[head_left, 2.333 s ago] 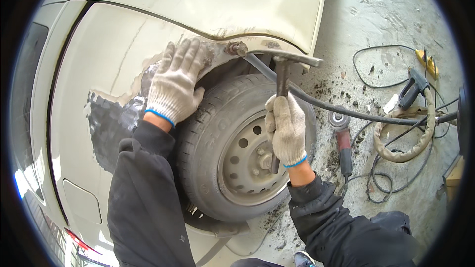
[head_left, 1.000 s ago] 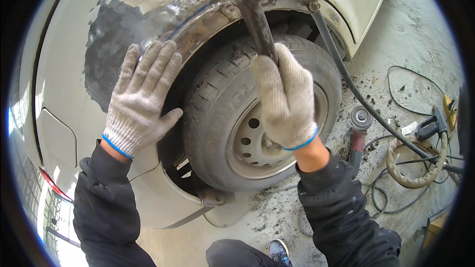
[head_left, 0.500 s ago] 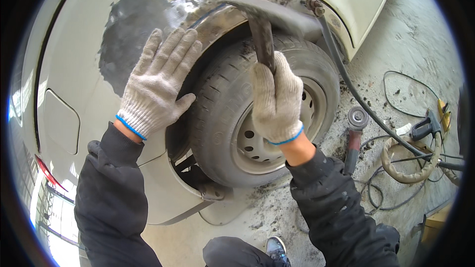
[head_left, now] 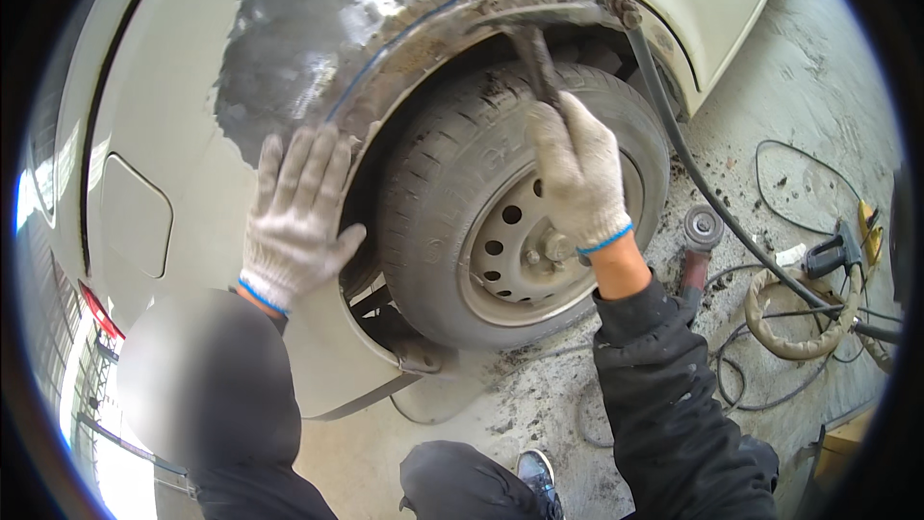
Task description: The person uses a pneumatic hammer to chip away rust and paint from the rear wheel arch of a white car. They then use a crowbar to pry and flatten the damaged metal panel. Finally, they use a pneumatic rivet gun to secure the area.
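My left hand [head_left: 300, 212], in a white knit glove, lies flat with fingers stretched on the pale car's rear panel, beside the wheel arch. My right hand [head_left: 582, 169], gloved alike, is wrapped round the handle of a hammer [head_left: 539, 67]. Motion smears the hammer's head, which is at the upper lip of the arch [head_left: 462, 24], so contact cannot be told. Around the arch the metal is bare and uneven, with a dark grey patch [head_left: 279, 48] and a blue line [head_left: 404, 37]. Below the hammer sits the tyre [head_left: 423, 202] on its steel wheel.
A thick hose [head_left: 679, 144] runs from the arch's right end across the floor. An angle grinder [head_left: 698, 241] lies right of the wheel among dark debris. Farther right are coiled cables, a wrapped ring-shaped hose [head_left: 760, 323] and a dark-handled tool [head_left: 833, 252]. A blurred patch covers my left forearm.
My left hand has slid down the panel, away from the grey patch. My right hand has moved right, and the hammer's head has swung from left of the arch top to its lip.
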Motion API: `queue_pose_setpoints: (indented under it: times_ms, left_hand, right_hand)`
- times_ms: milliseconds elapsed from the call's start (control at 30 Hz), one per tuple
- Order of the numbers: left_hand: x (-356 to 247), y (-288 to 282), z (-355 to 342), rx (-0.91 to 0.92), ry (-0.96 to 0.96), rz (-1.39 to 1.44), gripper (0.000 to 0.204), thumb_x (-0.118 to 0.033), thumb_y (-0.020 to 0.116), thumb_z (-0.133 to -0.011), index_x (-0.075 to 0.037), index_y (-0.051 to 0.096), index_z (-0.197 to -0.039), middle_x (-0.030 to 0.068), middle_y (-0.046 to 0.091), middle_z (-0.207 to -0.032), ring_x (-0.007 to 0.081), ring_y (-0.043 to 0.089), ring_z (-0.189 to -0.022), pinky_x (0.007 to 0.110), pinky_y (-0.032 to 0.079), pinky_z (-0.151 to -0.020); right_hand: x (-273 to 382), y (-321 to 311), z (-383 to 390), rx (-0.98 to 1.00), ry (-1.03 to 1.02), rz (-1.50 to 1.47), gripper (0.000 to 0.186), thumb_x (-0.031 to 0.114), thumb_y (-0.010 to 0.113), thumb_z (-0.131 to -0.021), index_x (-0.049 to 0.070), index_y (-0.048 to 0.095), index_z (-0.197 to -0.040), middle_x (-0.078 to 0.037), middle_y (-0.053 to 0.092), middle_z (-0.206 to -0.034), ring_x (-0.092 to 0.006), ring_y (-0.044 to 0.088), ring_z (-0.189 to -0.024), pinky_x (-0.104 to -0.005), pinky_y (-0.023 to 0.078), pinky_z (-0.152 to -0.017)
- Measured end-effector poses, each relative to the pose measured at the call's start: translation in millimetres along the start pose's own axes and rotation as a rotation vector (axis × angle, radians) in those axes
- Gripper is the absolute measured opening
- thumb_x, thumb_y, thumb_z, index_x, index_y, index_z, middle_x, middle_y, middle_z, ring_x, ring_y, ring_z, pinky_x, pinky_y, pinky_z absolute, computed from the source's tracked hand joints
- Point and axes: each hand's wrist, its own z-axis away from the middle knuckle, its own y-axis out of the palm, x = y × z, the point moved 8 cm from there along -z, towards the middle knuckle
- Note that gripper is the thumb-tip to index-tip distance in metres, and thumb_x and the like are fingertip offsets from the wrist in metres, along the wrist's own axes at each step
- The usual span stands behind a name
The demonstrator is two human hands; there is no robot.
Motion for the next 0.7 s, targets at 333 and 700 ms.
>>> queue_pose_setpoints:
  times_ms: [333, 700]
  left_hand:
    - [-6.4, 40.6, 81.1, 0.034, -0.230, -0.034, 0.101, -0.034, 0.084, -0.066, -0.001, 0.042, -0.152, 0.0205, 0.039, -0.159, 0.0385, 0.034, -0.149, 0.057, 0.018, -0.125]
    - [-20.4, 31.9, 84.1, -0.051, -0.215, -0.018, 0.101, -0.036, 0.084, -0.067, -0.002, 0.041, -0.153, 0.0190, 0.039, -0.159, 0.0364, 0.032, -0.151, 0.056, 0.018, -0.126]
  right_hand:
    - [0.2, 18.4, 17.3, 0.133, 0.103, -0.151, 0.025, 0.022, 0.058, -0.103, 0.000, 0.060, -0.092, -0.003, 0.048, -0.063, -0.0092, 0.042, -0.058, -0.0301, 0.037, -0.054]
    - [11.7, 42.3, 46.9, 0.311, 0.062, -0.174, 0.020, 0.015, 0.058, -0.099, -0.002, 0.057, -0.089, -0.007, 0.048, -0.059, -0.0106, 0.042, -0.055, -0.0298, 0.037, -0.053]
